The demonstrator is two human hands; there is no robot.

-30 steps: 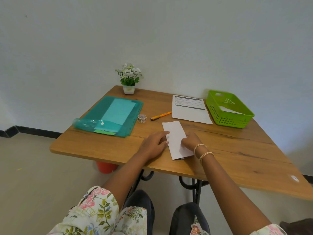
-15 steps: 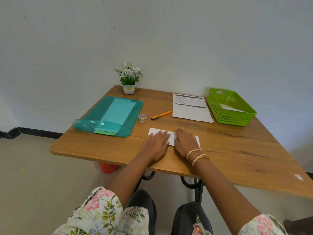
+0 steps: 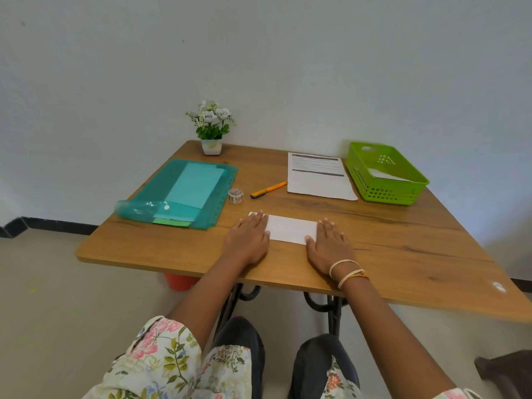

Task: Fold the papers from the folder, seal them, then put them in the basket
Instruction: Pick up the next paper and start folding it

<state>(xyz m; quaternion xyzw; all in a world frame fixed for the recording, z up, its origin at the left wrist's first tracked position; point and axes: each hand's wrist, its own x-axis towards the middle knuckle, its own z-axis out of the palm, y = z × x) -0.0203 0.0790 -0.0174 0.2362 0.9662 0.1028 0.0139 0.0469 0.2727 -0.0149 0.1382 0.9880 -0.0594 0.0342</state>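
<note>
Wooden table (image 3: 403, 254) status: left hand (image 3: 247, 240) and right hand (image 3: 328, 246), both flat and ungripped, press folded paper (image 3: 290, 230) unsealed; basket (image 3: 385, 191) beyond it holds one paper (image 3: 385, 175), printed sheet (image 3: 319, 180) unfolded

One camera sits on the seated person's head, looking forward and down across the table (image 3: 403, 254) toward the wall (image 3: 259, 67). The near edge lies close; the far corners sit well off.
</note>
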